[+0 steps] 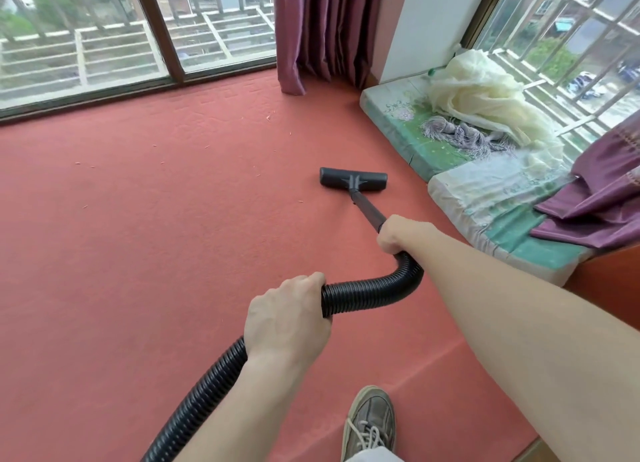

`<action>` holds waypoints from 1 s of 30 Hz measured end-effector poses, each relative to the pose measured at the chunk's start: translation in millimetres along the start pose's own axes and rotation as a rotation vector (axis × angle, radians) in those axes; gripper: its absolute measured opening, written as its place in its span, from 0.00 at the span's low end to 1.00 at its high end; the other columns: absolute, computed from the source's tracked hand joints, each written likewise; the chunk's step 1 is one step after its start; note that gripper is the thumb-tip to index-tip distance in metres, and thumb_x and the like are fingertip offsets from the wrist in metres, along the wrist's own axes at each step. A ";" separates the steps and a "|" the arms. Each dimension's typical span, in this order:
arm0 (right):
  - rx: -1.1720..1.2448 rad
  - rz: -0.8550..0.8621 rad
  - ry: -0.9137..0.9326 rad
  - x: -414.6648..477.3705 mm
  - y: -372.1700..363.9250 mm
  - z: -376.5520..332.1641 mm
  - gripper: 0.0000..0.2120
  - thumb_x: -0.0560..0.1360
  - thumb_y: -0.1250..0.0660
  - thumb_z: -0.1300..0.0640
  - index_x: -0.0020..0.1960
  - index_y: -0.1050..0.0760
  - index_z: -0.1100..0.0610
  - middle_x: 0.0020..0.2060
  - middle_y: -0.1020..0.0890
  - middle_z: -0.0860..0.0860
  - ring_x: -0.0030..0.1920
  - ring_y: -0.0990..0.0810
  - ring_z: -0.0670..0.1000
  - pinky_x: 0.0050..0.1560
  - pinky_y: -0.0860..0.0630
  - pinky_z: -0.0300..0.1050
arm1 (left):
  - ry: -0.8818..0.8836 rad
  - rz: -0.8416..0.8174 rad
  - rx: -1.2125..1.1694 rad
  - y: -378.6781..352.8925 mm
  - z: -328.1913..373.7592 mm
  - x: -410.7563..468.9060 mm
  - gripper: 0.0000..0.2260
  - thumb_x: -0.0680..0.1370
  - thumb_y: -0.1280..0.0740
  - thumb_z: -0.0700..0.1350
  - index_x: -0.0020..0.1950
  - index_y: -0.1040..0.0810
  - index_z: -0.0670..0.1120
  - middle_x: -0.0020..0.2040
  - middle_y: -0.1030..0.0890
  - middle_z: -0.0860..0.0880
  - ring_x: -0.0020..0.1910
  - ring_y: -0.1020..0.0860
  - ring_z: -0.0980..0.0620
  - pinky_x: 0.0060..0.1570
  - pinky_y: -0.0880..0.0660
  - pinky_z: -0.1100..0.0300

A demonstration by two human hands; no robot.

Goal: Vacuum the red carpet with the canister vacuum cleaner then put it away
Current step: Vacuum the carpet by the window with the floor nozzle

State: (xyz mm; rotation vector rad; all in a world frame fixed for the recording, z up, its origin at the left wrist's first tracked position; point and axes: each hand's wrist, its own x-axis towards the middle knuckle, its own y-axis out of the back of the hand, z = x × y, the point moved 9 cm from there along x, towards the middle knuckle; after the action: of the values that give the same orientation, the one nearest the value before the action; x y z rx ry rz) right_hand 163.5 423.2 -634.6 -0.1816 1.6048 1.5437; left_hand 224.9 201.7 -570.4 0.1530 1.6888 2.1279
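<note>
The red carpet (156,219) fills the floor, with small bits of debris scattered toward the left and far side. A black floor nozzle (353,177) lies flat on it, near the cushions. Its black wand (367,210) runs back to my right hand (401,233), which grips the wand's upper end. From there the ribbed black hose (374,292) curves down to my left hand (287,316), which is closed around it. The hose goes on past the bottom left edge. The canister itself is out of view.
Green patterned cushions (491,198) line the right wall, with cream fabric (485,98) and a purple curtain (595,209) lying on them. Another purple curtain (322,29) hangs in the far corner. Glass windows (104,46) bound the far side. My shoe (370,423) is at the bottom.
</note>
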 end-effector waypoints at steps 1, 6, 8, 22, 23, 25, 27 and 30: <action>-0.005 -0.005 -0.007 -5.7 -3.2 5.1 0.22 0.79 0.40 0.57 0.72 0.34 0.61 0.61 0.22 0.56 0.56 0.21 0.58 0.48 0.29 0.45 | -0.008 -0.006 -0.008 1.4 0.0 -0.1 0.06 0.77 0.37 0.49 0.44 0.33 0.54 0.35 0.29 0.55 0.33 0.27 0.49 0.34 0.32 0.55; -0.069 -0.065 0.013 -44.9 -24.8 37.2 0.20 0.78 0.41 0.52 0.68 0.30 0.59 0.57 0.21 0.56 0.54 0.20 0.60 0.51 0.26 0.46 | -0.088 0.002 -0.034 14.4 9.0 -8.5 0.05 0.75 0.36 0.49 0.43 0.33 0.53 0.37 0.25 0.54 0.35 0.24 0.48 0.37 0.26 0.54; -0.109 -0.097 0.058 -53.7 -39.2 39.5 0.20 0.77 0.42 0.51 0.66 0.29 0.57 0.54 0.20 0.55 0.52 0.20 0.60 0.52 0.25 0.49 | -0.110 0.012 -0.025 18.1 10.8 -13.8 0.05 0.74 0.36 0.49 0.43 0.33 0.52 0.37 0.25 0.54 0.34 0.26 0.48 0.35 0.28 0.55; 0.000 -0.017 0.133 -14.1 2.4 -101.0 0.15 0.78 0.43 0.59 0.65 0.31 0.60 0.43 0.18 0.56 0.40 0.18 0.56 0.41 0.23 0.45 | 0.129 -0.009 0.004 30.0 -65.8 -10.5 0.05 0.76 0.37 0.51 0.44 0.28 0.52 0.34 0.27 0.53 0.33 0.28 0.45 0.37 0.31 0.54; 0.012 -0.019 0.129 -12.7 2.2 -108.3 0.15 0.78 0.43 0.60 0.65 0.31 0.60 0.39 0.18 0.55 0.35 0.19 0.55 0.36 0.24 0.43 | 0.135 -0.017 0.002 29.1 -67.7 -10.2 0.04 0.76 0.37 0.51 0.44 0.28 0.52 0.35 0.27 0.53 0.33 0.28 0.45 0.37 0.31 0.54; 0.036 -0.012 0.123 -11.4 -0.9 -113.7 0.16 0.78 0.44 0.61 0.66 0.32 0.60 0.34 0.18 0.55 0.29 0.20 0.53 0.30 0.26 0.42 | 0.135 -0.022 -0.006 28.7 -69.5 -10.7 0.04 0.76 0.37 0.51 0.45 0.27 0.52 0.35 0.26 0.52 0.33 0.27 0.45 0.37 0.30 0.54; 0.059 -0.008 0.114 -13.7 -6.4 -107.8 0.16 0.78 0.44 0.61 0.65 0.32 0.60 0.34 0.19 0.55 0.29 0.20 0.53 0.29 0.26 0.43 | 0.120 -0.016 -0.016 30.1 -69.7 -11.5 0.04 0.75 0.37 0.51 0.45 0.26 0.52 0.35 0.24 0.52 0.33 0.26 0.45 0.37 0.29 0.54; 0.003 0.000 0.114 -26.8 -17.2 -82.6 0.15 0.78 0.43 0.56 0.64 0.31 0.57 0.42 0.19 0.54 0.38 0.18 0.55 0.40 0.25 0.44 | 0.074 -0.010 -0.023 33.1 -67.4 -12.0 0.02 0.74 0.36 0.49 0.44 0.27 0.52 0.35 0.25 0.53 0.33 0.25 0.46 0.37 0.28 0.54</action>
State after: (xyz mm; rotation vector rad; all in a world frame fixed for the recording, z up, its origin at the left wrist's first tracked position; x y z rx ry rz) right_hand 151.4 335.9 -642.5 -0.2725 1.6953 1.5552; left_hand 204.7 130.3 -554.2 0.0592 1.7020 2.1696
